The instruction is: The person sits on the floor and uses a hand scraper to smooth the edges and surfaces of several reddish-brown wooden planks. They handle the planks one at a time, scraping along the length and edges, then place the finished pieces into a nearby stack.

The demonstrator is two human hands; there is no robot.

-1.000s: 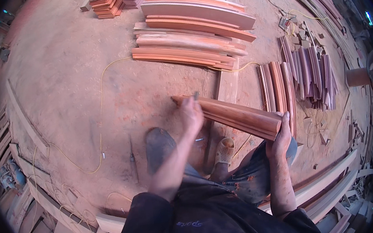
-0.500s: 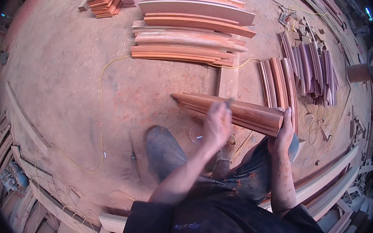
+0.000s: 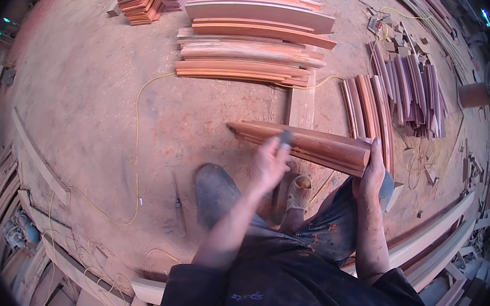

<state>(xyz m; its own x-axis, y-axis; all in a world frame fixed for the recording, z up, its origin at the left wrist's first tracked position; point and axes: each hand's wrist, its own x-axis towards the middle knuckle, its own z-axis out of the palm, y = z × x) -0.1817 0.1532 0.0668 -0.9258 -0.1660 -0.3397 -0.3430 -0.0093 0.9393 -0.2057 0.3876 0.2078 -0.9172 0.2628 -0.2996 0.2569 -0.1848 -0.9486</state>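
Observation:
A reddish-brown moulded wooden piece [image 3: 322, 146] slants across in front of my knees, its pointed end up and to the left. My right hand [image 3: 372, 166] is wrapped round its blunt near end. Closed round a small dark block [image 3: 285, 138], my left hand [image 3: 271, 163] is beside the middle of the wood. The block is at the wood's edge; whether it touches is hard to tell, and its kind does not show.
Stacked curved boards [image 3: 252, 47] lie ahead across a beam [image 3: 300, 108]. More strips [image 3: 365, 104] and dark slats [image 3: 414, 90] lie to the right. A yellow cord [image 3: 137, 128] crosses the dusty floor, with a long thin tool [image 3: 179, 207] left of my knee.
My left hand has moved a little left with the dark block, along the wood. A perforated shoe shows more fully below it. My right hand keeps its hold.

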